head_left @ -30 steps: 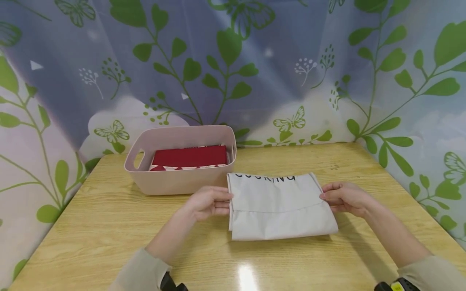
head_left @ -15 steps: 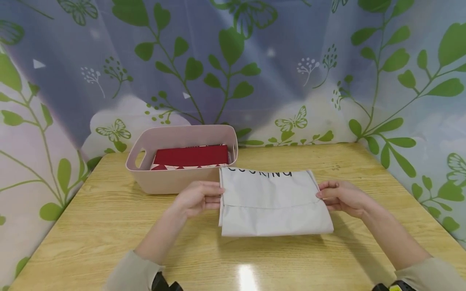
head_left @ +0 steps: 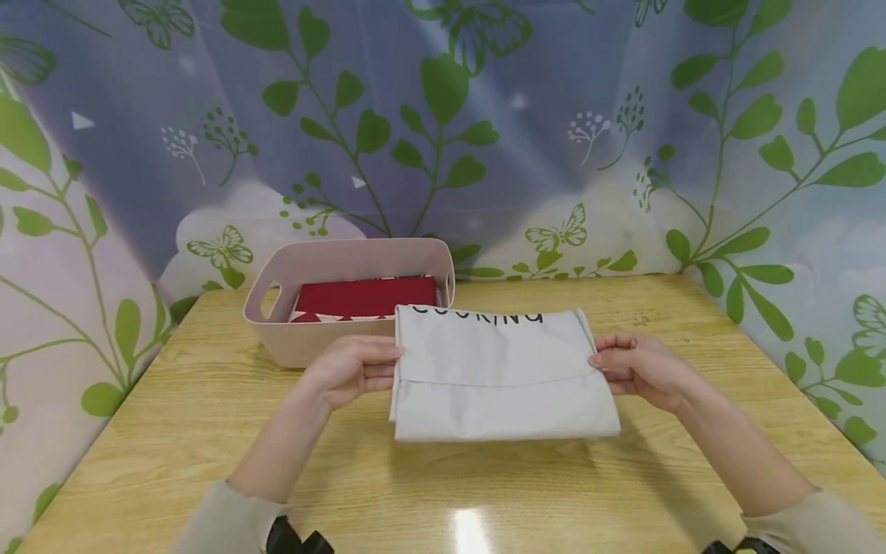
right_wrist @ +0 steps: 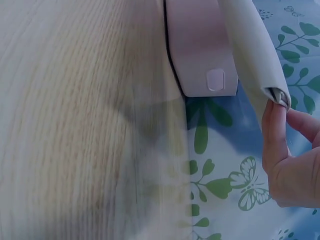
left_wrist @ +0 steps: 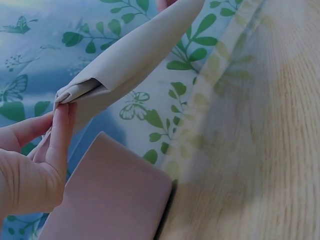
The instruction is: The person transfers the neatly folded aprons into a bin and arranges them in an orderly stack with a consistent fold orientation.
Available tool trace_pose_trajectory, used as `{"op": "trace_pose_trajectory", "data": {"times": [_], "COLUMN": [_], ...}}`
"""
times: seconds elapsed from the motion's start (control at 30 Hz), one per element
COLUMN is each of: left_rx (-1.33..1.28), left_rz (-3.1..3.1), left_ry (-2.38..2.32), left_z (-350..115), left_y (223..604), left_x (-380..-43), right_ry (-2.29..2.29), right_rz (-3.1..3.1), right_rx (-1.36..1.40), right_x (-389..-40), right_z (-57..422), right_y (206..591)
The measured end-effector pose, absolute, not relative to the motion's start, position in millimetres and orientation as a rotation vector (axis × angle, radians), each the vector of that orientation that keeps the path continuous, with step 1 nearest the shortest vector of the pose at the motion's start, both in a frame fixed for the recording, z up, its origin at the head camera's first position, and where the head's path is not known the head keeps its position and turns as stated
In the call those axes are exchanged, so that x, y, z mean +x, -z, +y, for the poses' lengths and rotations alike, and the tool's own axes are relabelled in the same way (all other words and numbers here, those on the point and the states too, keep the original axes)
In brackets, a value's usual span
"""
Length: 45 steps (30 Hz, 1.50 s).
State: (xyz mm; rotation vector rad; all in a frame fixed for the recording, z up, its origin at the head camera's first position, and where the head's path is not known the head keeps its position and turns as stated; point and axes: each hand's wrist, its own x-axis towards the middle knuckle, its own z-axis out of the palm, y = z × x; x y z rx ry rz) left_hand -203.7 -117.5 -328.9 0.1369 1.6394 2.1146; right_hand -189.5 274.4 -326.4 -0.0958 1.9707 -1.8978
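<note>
A folded off-white cloth (head_left: 494, 385) with black "COOKING" lettering along its far edge hangs above the table between two hands. The left hand (head_left: 349, 371) pinches its left edge between thumb and fingers. At the opposite edge the right hand (head_left: 640, 369) does the same. Both wrist views show the layered folds of the cloth (left_wrist: 125, 55) held at the fingertips, off the wood. Behind and left of it stands a pink plastic basket (head_left: 298, 342), whose front right part the cloth overlaps in the head view. Folded red cloth (head_left: 367, 296) with a red-and-white patterned edge lies in the basket.
The wooden table (head_left: 173, 431) carries the basket near its back left. A curtain (head_left: 526, 154) printed with green leaves and butterflies hangs behind the table and at both sides. Light glares on the table's front.
Both hands have carried the folded cloth left and away from the person, toward the basket. The cloth now covers part of the basket's front from view. The basket has stayed in place.
</note>
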Motion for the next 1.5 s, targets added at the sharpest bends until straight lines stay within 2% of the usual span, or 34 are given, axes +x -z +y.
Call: {"op": "trace_pose_trajectory", "data": {"times": [0.4,1.5], "left_rx": [0.203,0.169], "left_rz": [1.678,1.676], "left_ry": [-2.112,-2.217], "left_z": [-135.2,-177.3], "left_y": [314.5,277.8], "left_x": [-204.5,-202.0], "right_ry": [1.949,2.084], "right_rz": [1.876,1.794], "right_rx": [-0.012,0.123], "right_x": [-195.6,-212.1], "right_z": [254.9,196.8], "right_y": [313.5,291.7]}}
